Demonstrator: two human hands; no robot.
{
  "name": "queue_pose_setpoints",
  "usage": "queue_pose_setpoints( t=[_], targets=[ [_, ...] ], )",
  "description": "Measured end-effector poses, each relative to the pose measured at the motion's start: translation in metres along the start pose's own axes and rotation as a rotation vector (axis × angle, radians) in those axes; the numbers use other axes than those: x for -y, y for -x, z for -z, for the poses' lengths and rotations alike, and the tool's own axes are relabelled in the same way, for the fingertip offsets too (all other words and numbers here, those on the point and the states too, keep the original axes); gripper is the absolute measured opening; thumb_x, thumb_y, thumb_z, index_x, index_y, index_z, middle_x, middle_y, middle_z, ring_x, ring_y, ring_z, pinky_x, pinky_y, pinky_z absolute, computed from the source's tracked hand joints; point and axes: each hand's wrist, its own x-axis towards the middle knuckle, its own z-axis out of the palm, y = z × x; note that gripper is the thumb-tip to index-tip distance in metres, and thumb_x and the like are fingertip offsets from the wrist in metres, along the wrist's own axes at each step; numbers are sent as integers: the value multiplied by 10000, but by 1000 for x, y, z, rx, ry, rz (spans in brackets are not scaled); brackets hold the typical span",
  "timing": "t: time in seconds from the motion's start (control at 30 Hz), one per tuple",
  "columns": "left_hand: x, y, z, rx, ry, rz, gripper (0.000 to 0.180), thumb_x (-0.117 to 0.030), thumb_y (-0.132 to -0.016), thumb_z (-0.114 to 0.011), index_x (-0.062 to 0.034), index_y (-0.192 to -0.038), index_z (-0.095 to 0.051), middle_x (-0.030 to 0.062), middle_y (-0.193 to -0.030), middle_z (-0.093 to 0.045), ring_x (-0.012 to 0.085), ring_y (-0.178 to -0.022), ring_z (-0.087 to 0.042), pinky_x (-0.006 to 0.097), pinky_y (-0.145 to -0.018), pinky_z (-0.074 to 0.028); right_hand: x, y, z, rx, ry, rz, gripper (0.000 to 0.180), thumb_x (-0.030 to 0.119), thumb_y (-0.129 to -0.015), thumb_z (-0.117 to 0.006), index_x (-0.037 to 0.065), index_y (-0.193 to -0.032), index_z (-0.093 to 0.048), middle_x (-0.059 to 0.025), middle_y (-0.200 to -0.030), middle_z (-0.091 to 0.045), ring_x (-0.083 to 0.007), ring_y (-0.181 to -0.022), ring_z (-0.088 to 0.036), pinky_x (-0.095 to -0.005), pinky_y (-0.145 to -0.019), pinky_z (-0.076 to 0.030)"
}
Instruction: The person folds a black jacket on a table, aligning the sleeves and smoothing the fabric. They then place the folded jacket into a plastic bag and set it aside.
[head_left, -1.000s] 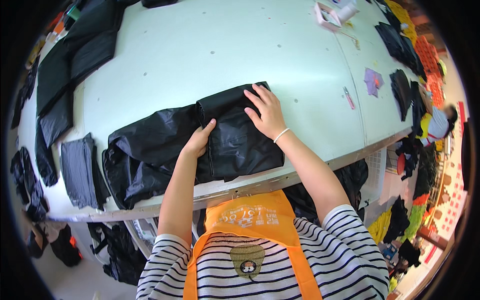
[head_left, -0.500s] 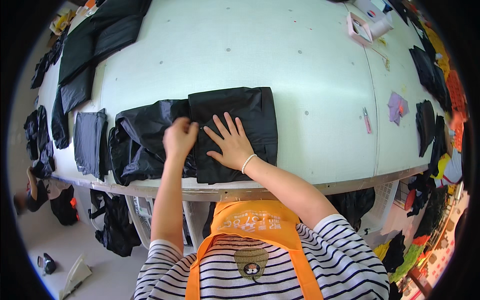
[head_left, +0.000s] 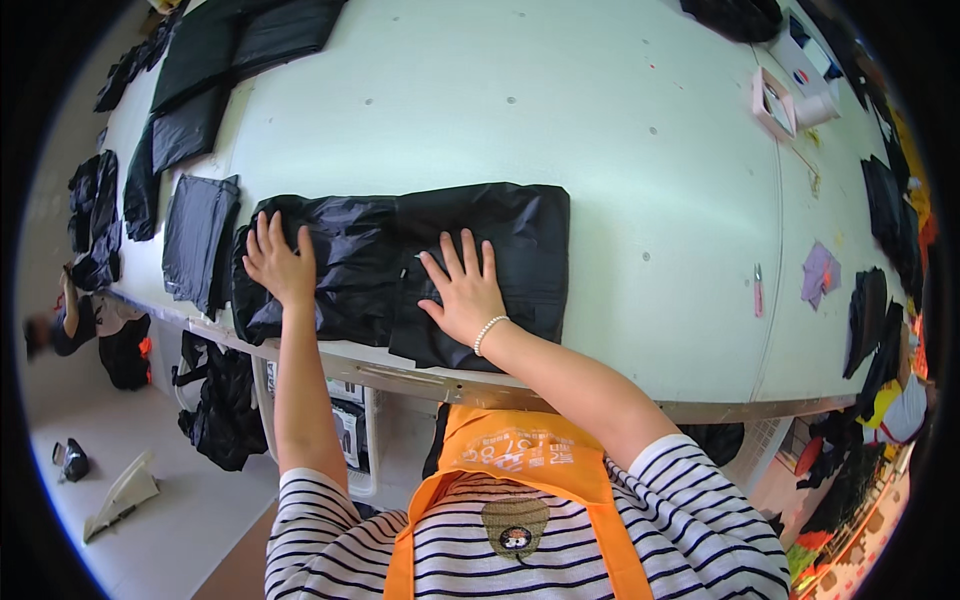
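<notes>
Worktop [head_left: 600,150], pale, across upper and middle frame. Black folded cloth [head_left: 372,270], creased, left of centre. Left hand [head_left: 285,268] and right hand [head_left: 468,303], flat on top; fingers apart, gripping nothing. Smooth outward evenly, without dragging folds askew.

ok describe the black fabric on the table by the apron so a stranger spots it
On the pale table, find the edge by the orange apron. The shiny black fabric lies there, right of the grey folded stack. Only it has the left hand and right hand on it.
</notes>
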Motion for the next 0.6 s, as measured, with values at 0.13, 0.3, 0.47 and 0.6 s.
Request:
queue_pose_setpoints(
  t=[0.13, 0.3, 0.47, 0.6],
  targets=[
    [26, 16, -24, 483, 100, 211, 597, -552, -896, -463, -136, -1323, -496, 84, -1425, -420, 313, -1362, -294, 577, -1089, -169, 7, 1, 1, 1, -4, 27, 659, 464, -816, -609, 156, -1374, -441, -166, -1475, -289, -403, -1376, -189, -569, -1103, -117],
    [-86, 20, 72, 372, 446, -609, 625, -359, -756, -677, -169, -1322, -493, 105, -1415, -419, 325, -1358, -295, 559, -1083, -173, 1, -3, -3, 49, 53, -10, 652, 472, -830, -590, 149, -1377, -444, -175, -1480, -284, -398, -1384, -177, -555, -1111, -105],
    [-67, 60, 5, 475, 375, -528, 820, -517, -802, -585, -120, -1457, -293, 192, -1473, -297, 345, -1404, -182, 560, -1109, -86, -25, -6, 20, 4, -661, 110, 484, 360, -864, -589, 84, -1260, -557, -165, -1442, -359, -379, -1359, -262, -559, -1098, -167],
    [-62, 64, -4, 453, 452, -475, 855, -538, -775, -616, -136, -1457, -294, 181, -1483, -285, 328, -1403, -190, 555, -1113, -79, -37, 14, 41, -145, -19, -19, 512, 343, -893, -546, 165, -1364, -455, -169, -1466, -320, -413, -1350, -256, -559, -1080, -205]
  ],
)
